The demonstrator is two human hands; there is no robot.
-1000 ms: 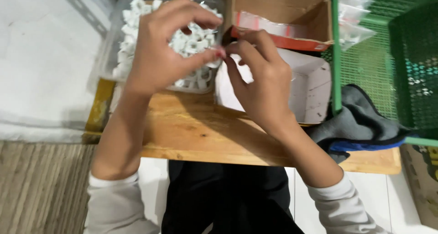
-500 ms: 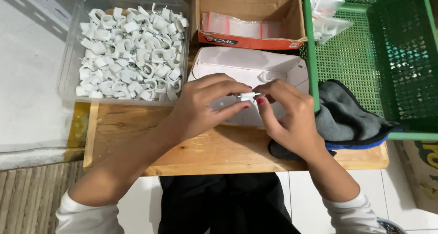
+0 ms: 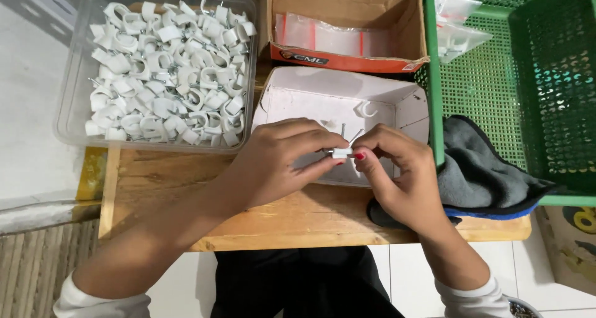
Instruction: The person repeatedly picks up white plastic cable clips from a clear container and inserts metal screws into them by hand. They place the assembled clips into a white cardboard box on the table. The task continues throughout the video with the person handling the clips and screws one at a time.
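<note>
Your left hand [image 3: 282, 163] and your right hand [image 3: 397, 169] meet over the shallow white cardboard tray [image 3: 323, 91], and both pinch the same small white plastic cable clip [image 3: 342, 152]. Your left thumb and forefinger press on its left end; your right fingertips [image 3: 362, 153] close on its right end. Thin metal nails seem to stick up from the clip, though they are too fine to be sure of. One loose white hook-shaped clip [image 3: 366, 110] lies in the tray, well apart from your hands. To your left stands a clear plastic tub [image 3: 68, 107] heaped with white clips of the same kind. Behind the tray sits a brown cardboard box [image 3: 347, 8] holding clear plastic bags. A grey cloth with a blue edge [image 3: 478, 175] lies just beside your right hand, against the green plastic mesh basket [image 3: 496, 76]. Everything rests on a wooden board [image 3: 161, 181].
</note>
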